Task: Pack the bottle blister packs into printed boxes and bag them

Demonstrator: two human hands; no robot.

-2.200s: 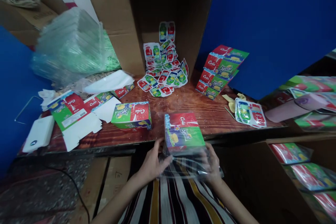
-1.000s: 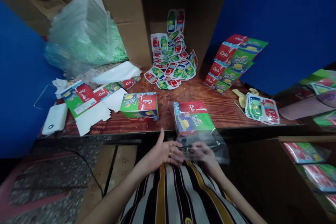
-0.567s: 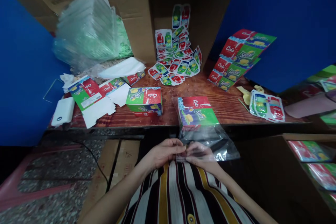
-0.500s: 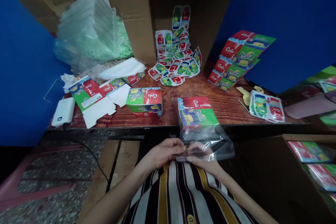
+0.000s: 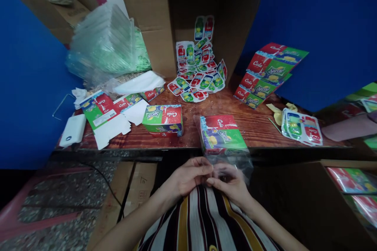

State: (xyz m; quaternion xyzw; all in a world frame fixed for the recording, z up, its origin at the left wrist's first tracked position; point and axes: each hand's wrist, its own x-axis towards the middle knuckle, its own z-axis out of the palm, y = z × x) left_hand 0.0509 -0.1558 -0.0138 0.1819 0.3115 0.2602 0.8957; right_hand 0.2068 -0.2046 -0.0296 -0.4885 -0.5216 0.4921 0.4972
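Observation:
A red and green Cola-Sprite box (image 5: 223, 135) rests at the table's front edge inside a clear plastic bag (image 5: 246, 164). The bag's loose end hangs over the edge toward me. My left hand (image 5: 193, 175) pinches the near end of the bag between thumb and fingers. Close beside it, my right hand (image 5: 231, 183) grips the same end, its fingers partly behind the film. A second Cola-Sprite box (image 5: 163, 120), without a bag around it, sits to the left.
Flattened cartons (image 5: 101, 113) and a white device (image 5: 72, 130) lie at left. Printed pouches (image 5: 203, 70) pile up before a large cardboard box (image 5: 150, 19). Folded cartons (image 5: 263, 74) lean at right, near more pouches (image 5: 302, 126). An open box of wrapped packs (image 5: 352, 180) stands low right.
The bag's loose end is gathered in more and spreads less to the right. Both hands have shifted slightly and stay close together on the film. The view has tilted up slightly.

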